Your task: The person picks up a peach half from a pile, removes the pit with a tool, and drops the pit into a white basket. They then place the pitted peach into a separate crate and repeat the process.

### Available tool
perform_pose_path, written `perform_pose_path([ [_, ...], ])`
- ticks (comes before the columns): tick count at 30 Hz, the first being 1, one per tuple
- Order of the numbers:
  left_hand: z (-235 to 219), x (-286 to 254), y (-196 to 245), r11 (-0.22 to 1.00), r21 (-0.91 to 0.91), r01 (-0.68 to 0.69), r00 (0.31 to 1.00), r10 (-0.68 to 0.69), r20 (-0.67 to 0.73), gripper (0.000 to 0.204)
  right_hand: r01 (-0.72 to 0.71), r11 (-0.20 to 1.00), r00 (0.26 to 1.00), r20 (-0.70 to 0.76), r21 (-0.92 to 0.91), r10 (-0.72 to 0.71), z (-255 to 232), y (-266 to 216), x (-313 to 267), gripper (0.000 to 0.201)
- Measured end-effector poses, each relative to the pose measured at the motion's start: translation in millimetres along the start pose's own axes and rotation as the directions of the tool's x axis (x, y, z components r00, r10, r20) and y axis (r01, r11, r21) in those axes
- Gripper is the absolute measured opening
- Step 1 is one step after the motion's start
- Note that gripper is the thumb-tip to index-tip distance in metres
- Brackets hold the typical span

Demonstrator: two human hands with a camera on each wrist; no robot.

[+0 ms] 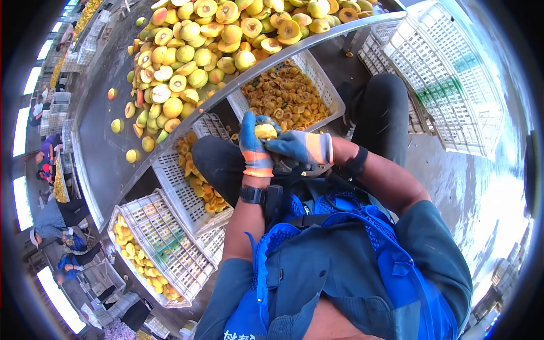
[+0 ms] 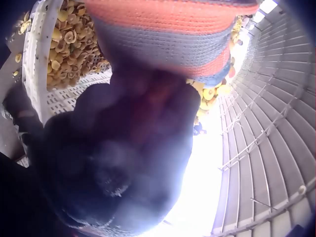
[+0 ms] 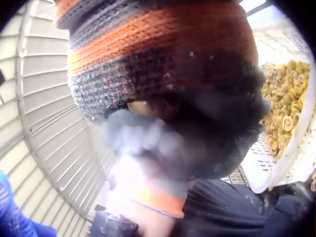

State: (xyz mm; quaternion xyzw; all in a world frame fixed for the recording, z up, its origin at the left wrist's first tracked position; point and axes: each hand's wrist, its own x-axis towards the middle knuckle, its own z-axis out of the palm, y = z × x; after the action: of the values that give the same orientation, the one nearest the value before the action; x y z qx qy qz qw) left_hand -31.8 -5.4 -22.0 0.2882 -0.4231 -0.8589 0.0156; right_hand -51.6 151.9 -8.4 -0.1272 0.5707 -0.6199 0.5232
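In the head view, my gloved left hand (image 1: 254,145) grips a yellow peach (image 1: 265,131) above my lap, the fingers wrapped around its far side. Close against the fruit is my right hand (image 1: 296,146), also gloved, with its fingers curled. A small tan-coloured thing (image 3: 139,107) shows within that hand in the right wrist view; the glove hides most of it, and I cannot tell what it is. The left wrist view has the dark glove (image 2: 123,148) covering the fruit. Beyond my hands, halved and whole peaches (image 1: 198,56) are heaped on a metal table (image 1: 105,147).
Below the table edge, a white crate (image 1: 334,107) holds many small brownish-yellow pieces. Another crate (image 1: 170,170) with peach pieces stands by my left knee, beside a crate (image 1: 164,226) of yellow halves. Stacked crates (image 1: 447,79) stand at the right. Other people work far left.
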Motion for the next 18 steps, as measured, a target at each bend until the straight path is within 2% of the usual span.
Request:
perform_pose_path([
  [2, 2, 2, 0, 0.997, -0.061, 0.05, 0.994, -0.055, -0.093, 0.043, 0.153, 0.98, 0.987, -0.025, -0.124, -0.158, 4, 2, 6, 0.051],
  [5, 2, -4, 11, 0.998, 0.013, 0.058, 0.994, -0.056, -0.09, 0.042, -0.116, 0.985, 0.99, 0.09, 0.13, 0.105, 1, -14, -3, 0.051],
  [6, 2, -4, 16, 0.996, -0.081, 0.032, 0.996, -0.039, -0.085, 0.038, -0.219, 0.93, 0.959, 0.242, 0.296, 0.149, -5, -17, -6, 0.05],
  [8, -22, 9, 25, 0.969, 0.042, -0.244, 0.94, 0.247, -0.237, 0.037, -0.096, 0.954, 0.987, 0.148, 0.285, 0.055, 1, -24, -7, 0.046],
  [9, -40, 15, 35, 0.922, 0.123, -0.368, 0.87, 0.388, -0.304, 0.037, -0.037, 0.96, 0.994, 0.111, 0.278, 0.006, 7, -24, -8, 0.045],
  [10, -66, 11, 51, 0.616, 0.584, -0.528, 0.66, 0.731, -0.174, 0.035, 0.074, 0.996, 0.993, -0.093, 0.047, -0.069, 10, -22, -7, 0.045],
  [11, -90, 2, 75, 0.108, 0.863, -0.493, 0.411, 0.904, 0.122, 0.033, 0.302, 0.941, 0.917, -0.221, -0.154, -0.331, 15, -8, 0, 0.045],
  [12, -101, -8, 101, 0.424, 0.731, -0.535, 0.488, 0.861, -0.142, 0.031, 0.119, 0.879, 0.941, -0.23, -0.461, -0.248, 9, -8, 5, 0.045],
  [13, -112, -18, 126, 0.681, 0.493, -0.542, 0.584, 0.727, -0.361, 0.029, -0.078, 0.701, 0.945, -0.278, -0.708, -0.175, 1, -7, 8, 0.045],
  [15, -199, 2, 154, 0.418, 0.853, -0.312, 0.582, 0.794, -0.176, 0.024, -0.212, 0.598, 0.95, -0.306, -0.773, -0.058, -12, 22, 19, 0.046],
  [16, -201, 2, 166, 0.008, 0.961, -0.276, 0.515, 0.845, 0.14, 0.028, -0.24, 0.617, 0.943, -0.33, -0.75, -0.033, -11, 24, 20, 0.047],
  [17, -185, 4, 176, -0.123, 0.955, -0.27, 0.458, 0.856, 0.24, 0.03, -0.207, 0.608, 0.939, -0.331, -0.766, -0.097, -12, 37, 23, 0.047],
  [18, -159, 5, 187, -0.254, 0.933, -0.253, 0.409, 0.846, 0.341, 0.032, -0.219, 0.608, 0.938, -0.336, -0.763, -0.084, -7, 25, 19, 0.047],
])
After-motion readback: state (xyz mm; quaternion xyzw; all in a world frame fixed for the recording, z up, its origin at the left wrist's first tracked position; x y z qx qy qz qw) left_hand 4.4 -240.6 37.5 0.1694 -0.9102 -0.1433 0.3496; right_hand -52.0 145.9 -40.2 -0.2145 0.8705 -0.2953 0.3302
